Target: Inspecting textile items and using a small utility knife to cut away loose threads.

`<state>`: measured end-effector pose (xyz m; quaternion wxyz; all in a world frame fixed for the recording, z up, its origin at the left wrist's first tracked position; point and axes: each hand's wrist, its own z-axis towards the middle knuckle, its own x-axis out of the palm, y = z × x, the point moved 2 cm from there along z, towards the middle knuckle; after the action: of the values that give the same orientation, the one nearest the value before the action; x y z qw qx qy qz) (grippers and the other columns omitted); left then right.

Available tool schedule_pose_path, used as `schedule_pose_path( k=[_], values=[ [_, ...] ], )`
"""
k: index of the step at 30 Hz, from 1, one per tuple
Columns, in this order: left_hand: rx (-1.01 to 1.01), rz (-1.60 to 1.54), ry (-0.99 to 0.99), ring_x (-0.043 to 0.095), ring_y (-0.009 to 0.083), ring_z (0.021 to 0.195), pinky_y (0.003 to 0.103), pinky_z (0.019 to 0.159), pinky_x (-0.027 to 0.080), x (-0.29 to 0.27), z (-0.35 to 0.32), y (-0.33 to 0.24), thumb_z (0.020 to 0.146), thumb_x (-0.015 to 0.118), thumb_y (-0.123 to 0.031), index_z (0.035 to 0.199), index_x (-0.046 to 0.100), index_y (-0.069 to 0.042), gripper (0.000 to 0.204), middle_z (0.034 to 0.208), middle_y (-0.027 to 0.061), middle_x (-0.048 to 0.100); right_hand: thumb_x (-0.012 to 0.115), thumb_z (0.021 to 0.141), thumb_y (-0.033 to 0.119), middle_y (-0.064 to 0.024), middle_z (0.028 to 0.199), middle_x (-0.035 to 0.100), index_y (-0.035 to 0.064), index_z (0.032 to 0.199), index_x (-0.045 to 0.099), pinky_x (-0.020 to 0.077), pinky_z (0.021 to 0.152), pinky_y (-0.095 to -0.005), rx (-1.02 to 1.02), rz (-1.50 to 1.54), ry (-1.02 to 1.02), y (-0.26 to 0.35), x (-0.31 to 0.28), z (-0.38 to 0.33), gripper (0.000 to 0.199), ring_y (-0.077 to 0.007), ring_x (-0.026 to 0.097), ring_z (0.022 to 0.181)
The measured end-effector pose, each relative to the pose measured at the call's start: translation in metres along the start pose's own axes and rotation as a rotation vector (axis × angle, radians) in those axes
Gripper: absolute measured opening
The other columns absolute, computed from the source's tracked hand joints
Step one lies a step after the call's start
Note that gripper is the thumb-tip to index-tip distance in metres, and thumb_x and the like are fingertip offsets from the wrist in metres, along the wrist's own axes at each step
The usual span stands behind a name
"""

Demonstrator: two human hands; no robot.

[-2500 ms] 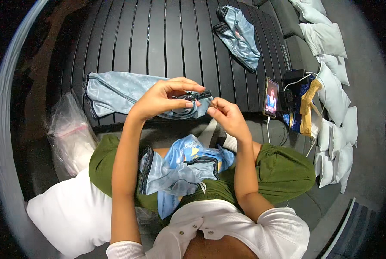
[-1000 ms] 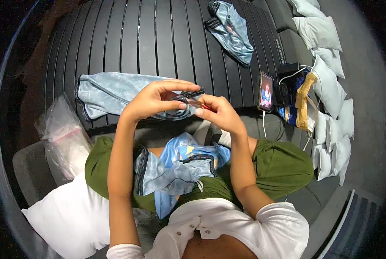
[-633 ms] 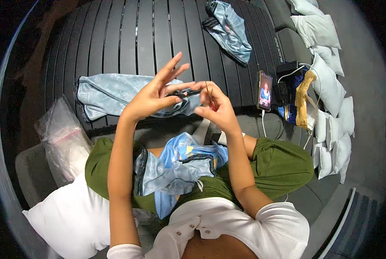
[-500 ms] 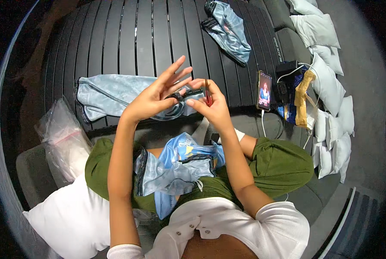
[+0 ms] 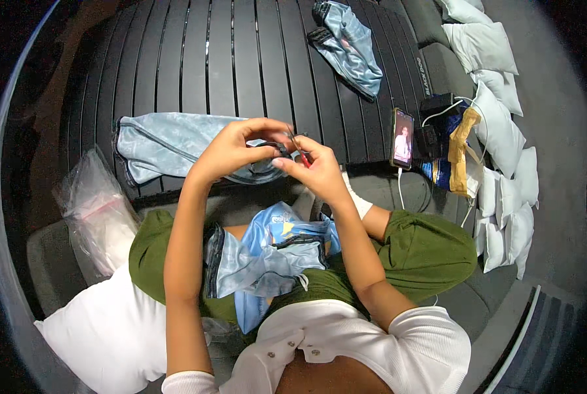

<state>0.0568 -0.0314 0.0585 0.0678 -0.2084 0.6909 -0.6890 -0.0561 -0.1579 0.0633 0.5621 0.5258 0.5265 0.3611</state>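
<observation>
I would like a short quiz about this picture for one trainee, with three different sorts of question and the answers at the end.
1. Multiple choice: where is the small tool with the red part?
A) in the left hand
B) in the right hand
C) on the person's lap

2. True or false: the phone is farther to the right than the clear plastic bag.

3. Fill in: the long pale-blue cloth, held by the left hand, lies partly on the slatted table, whose colour is ____.

Key: 1. B; 2. True; 3. black.
</observation>
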Motion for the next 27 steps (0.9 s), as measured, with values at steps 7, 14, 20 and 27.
schedule_pose_path(
  k=[7, 14, 20, 27],
  values=[
    [-0.170, 0.017, -0.028, 0.049, 0.0032, 0.067, 0.018, 0.059, 0.038, -0.005, -0.007, -0.001, 0.079, 0.063, -0.013, 0.078, 0.062, -0.001, 0.013, 0.070, -0.0034, 0.057, 0.067, 0.074, 0.010, 0.0084, 0.064, 0.045, 0.0058, 0.084, 0.051, 0.0247, 0.044, -0.0153, 0.140, 0.405, -0.017, 0.001, -0.007, -0.003, 0.020, 0.0012, 0.036, 0.052],
    [-0.214, -0.034, 0.035, 0.046, 0.0020, 0.064, 0.018, 0.057, 0.036, -0.005, -0.005, 0.001, 0.079, 0.064, -0.018, 0.077, 0.063, -0.002, 0.016, 0.068, -0.0057, 0.054, 0.060, 0.079, 0.013, 0.0061, 0.055, 0.039, 0.0079, 0.080, 0.047, 0.0199, 0.035, -0.0184, 0.194, 0.583, 0.005, -0.003, -0.009, -0.004, 0.014, -0.0023, 0.028, 0.038],
    [-0.317, 0.034, 0.148, 0.048, 0.0023, 0.070, 0.019, 0.064, 0.039, -0.006, -0.009, 0.001, 0.078, 0.066, -0.017, 0.085, 0.064, 0.000, 0.019, 0.074, -0.0051, 0.057, 0.061, 0.080, 0.014, 0.0079, 0.052, 0.039, 0.0089, 0.079, 0.049, 0.0225, 0.034, -0.0179, 0.186, 0.611, -0.065, -0.007, -0.011, -0.005, 0.013, -0.0019, 0.033, 0.038],
    [-0.201, -0.015, 0.170, 0.051, 0.0044, 0.070, 0.020, 0.065, 0.041, -0.003, -0.011, -0.003, 0.072, 0.069, -0.011, 0.088, 0.062, 0.001, 0.021, 0.075, -0.0035, 0.058, 0.060, 0.079, 0.016, 0.0050, 0.056, 0.042, 0.0084, 0.079, 0.048, 0.0238, 0.034, -0.0184, 0.189, 0.653, -0.075, -0.005, -0.012, -0.005, 0.014, -0.0036, 0.034, 0.038]
  ],
)
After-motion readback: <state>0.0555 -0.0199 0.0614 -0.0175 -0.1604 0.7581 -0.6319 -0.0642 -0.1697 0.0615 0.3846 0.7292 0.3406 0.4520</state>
